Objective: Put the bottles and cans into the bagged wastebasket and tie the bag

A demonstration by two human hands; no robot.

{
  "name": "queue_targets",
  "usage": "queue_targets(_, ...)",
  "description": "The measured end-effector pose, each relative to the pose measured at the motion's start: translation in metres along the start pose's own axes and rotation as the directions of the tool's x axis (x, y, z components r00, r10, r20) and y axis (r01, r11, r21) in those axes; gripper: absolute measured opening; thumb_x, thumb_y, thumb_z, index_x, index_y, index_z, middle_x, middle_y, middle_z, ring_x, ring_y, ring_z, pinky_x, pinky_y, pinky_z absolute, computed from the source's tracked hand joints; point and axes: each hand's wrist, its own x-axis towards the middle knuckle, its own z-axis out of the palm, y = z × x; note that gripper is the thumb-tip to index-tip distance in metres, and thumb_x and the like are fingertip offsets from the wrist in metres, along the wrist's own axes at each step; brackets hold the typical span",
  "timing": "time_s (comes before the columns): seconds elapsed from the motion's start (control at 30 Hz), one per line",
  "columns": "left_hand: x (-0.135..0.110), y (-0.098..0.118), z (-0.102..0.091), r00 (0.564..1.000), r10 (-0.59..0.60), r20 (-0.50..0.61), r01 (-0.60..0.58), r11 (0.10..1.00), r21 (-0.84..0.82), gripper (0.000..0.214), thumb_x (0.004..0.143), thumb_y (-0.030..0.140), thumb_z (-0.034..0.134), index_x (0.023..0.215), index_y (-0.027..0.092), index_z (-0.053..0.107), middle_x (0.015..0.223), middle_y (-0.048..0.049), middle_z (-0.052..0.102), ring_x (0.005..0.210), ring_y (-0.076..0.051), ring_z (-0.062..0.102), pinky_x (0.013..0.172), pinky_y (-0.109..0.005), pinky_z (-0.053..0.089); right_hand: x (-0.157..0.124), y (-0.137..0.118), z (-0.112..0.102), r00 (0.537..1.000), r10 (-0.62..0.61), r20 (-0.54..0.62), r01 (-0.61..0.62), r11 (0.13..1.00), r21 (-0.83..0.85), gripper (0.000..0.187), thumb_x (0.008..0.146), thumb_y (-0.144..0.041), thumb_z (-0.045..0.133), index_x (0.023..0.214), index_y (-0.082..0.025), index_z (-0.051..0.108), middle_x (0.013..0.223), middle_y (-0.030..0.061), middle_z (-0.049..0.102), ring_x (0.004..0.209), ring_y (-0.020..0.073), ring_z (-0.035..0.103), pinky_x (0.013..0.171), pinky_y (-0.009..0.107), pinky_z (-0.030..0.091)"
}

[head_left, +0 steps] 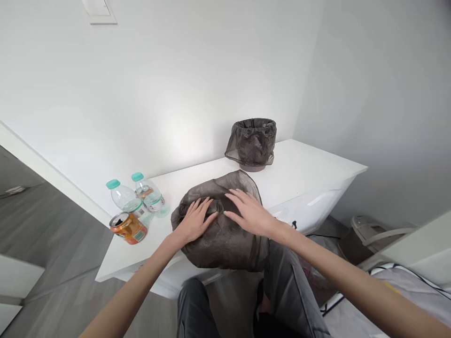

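Observation:
A dark, see-through plastic trash bag (pixel 225 239) lies spread over the front edge of the white cabinet top, part of it hanging down toward my knees. My left hand (pixel 197 219) rests on its left part, fingers stretched out and pointing away from me. On the right part lies my right hand (pixel 248 212), palm down with the fingers spread. Both hands touch the plastic without gripping it. Whether anything is inside the bag I cannot tell. Behind it stands a small bin lined with a similar dark bag (pixel 254 145), its brown base showing below.
At the cabinet's left end are two clear bottles with teal caps, one bottle (pixel 125 196) beside another bottle (pixel 150 191), and an opened orange can (pixel 128 227). The white cabinet top (pixel 313 162) meets the wall behind. A grey lidded bin (pixel 362 237) stands on the floor at right.

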Motion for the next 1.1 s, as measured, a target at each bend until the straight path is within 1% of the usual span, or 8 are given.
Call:
queue_targets(0.17, 0.008, -0.039, 0.026, 0.997, 0.033, 0.075, -0.039, 0.996, 0.077, 0.066, 0.106, 0.059, 0.034, 0.16, 0.022, 0.04, 0.167, -0.0126, 0.041, 0.158, -0.035, 0.03, 0.127, -0.059, 0.027, 0.03, 0.01, 0.009, 0.929, 0.162, 0.333, -0.125, 0.984, -0.13, 0.075, 0.107, -0.06, 0.028, 0.166, -0.014, 0.031, 0.174, 0.0148, 0.02, 0.162, 0.0363, 0.009, 0.129, 0.062, 0.013)
queue_targets(0.3, -0.043, -0.06, -0.002, 0.989, 0.133, -0.068, -0.129, 0.99, 0.061, 0.054, 0.109, 0.046, 0.034, 0.16, 0.029, 0.04, 0.164, -0.006, 0.047, 0.156, -0.026, 0.037, 0.127, -0.053, 0.032, -0.016, 0.013, -0.01, 0.993, -0.016, 0.119, 0.03, 0.992, -0.121, 0.074, 0.106, -0.058, 0.035, 0.166, -0.015, 0.031, 0.175, 0.0137, 0.018, 0.163, 0.031, 0.009, 0.131, 0.055, 0.015)
queue_targets(0.47, -0.095, -0.051, -0.031, 0.971, 0.233, 0.06, -0.238, 0.966, 0.103, 0.083, 0.099, 0.049, 0.061, 0.167, 0.027, 0.02, 0.169, -0.0123, 0.037, 0.156, -0.032, 0.035, 0.124, -0.053, 0.037, -0.08, -0.004, 0.025, 0.952, -0.3, 0.058, 0.306, 0.938, -0.164, 0.101, 0.081, -0.048, 0.082, 0.166, -0.029, 0.029, 0.176, 0.0117, 0.013, 0.162, 0.041, 0.008, 0.127, 0.069, 0.017)
queue_targets(0.57, -0.095, -0.049, -0.023, 0.956, 0.286, 0.063, -0.292, 0.947, 0.138, 0.093, 0.093, 0.045, 0.069, 0.168, 0.025, 0.017, 0.168, -0.0144, 0.038, 0.156, -0.035, 0.034, 0.123, -0.055, 0.038, -0.077, 0.0, 0.047, 0.959, -0.283, -0.029, 0.271, 0.939, -0.21, 0.077, 0.083, -0.027, 0.081, 0.153, -0.026, 0.05, 0.17, 0.0157, 0.032, 0.159, 0.0413, 0.022, 0.125, 0.072, 0.024)
queue_targets(0.7, -0.091, -0.057, -0.011, 0.964, 0.267, 0.008, -0.265, 0.95, 0.164, 0.072, 0.09, 0.02, 0.064, 0.158, 0.028, 0.042, 0.158, -0.0102, 0.053, 0.149, -0.032, 0.045, 0.119, -0.055, 0.041, -0.06, 0.015, 0.03, 0.976, -0.189, -0.103, 0.176, 0.976, -0.126, 0.032, 0.097, -0.03, 0.064, 0.128, -0.022, 0.067, 0.15, 0.0145, 0.059, 0.154, 0.0354, 0.038, 0.124, 0.065, 0.034)
queue_targets(0.83, -0.085, -0.039, -0.021, 0.959, 0.279, -0.043, -0.271, 0.952, 0.142, 0.044, 0.091, 0.015, 0.058, 0.132, 0.028, 0.067, 0.137, -0.0068, 0.071, 0.137, -0.03, 0.057, 0.116, -0.054, 0.044, -0.064, -0.008, 0.014, 0.986, -0.125, -0.113, 0.128, 0.992, 0.016, 0.061, 0.095, -0.042, 0.066, 0.152, -0.024, 0.05, 0.158, 0.0133, 0.05, 0.155, 0.0332, 0.036, 0.125, 0.06, 0.035)
queue_targets(0.97, -0.066, 0.004, -0.031, 0.944, 0.314, -0.097, -0.303, 0.946, 0.115, 0.024, 0.096, 0.021, 0.053, 0.111, 0.025, 0.071, 0.114, -0.0056, 0.079, 0.112, -0.026, 0.071, 0.113, -0.049, 0.047, -0.062, -0.066, 0.043, 0.975, -0.167, -0.145, 0.174, 0.984, 0.041, 0.11, 0.075, -0.058, 0.082, 0.165, -0.021, 0.029, 0.173, 0.0165, 0.022, 0.161, 0.042, 0.014, 0.129, 0.068, 0.019)
queue_targets(1.1, -0.062, 0.009, -0.03, 0.931, 0.344, -0.12, -0.328, 0.935, 0.137, 0.033, 0.09, 0.009, 0.051, 0.114, 0.023, 0.068, 0.117, -0.0061, 0.077, 0.113, -0.025, 0.069, 0.114, -0.048, 0.048, -0.041, -0.082, 0.057, 0.971, -0.034, -0.237, 0.032, 0.999, -0.013, 0.09, 0.078, -0.023, 0.073, 0.161, -0.019, 0.038, 0.169, 0.018, 0.032, 0.159, 0.042, 0.021, 0.127, 0.07, 0.018)
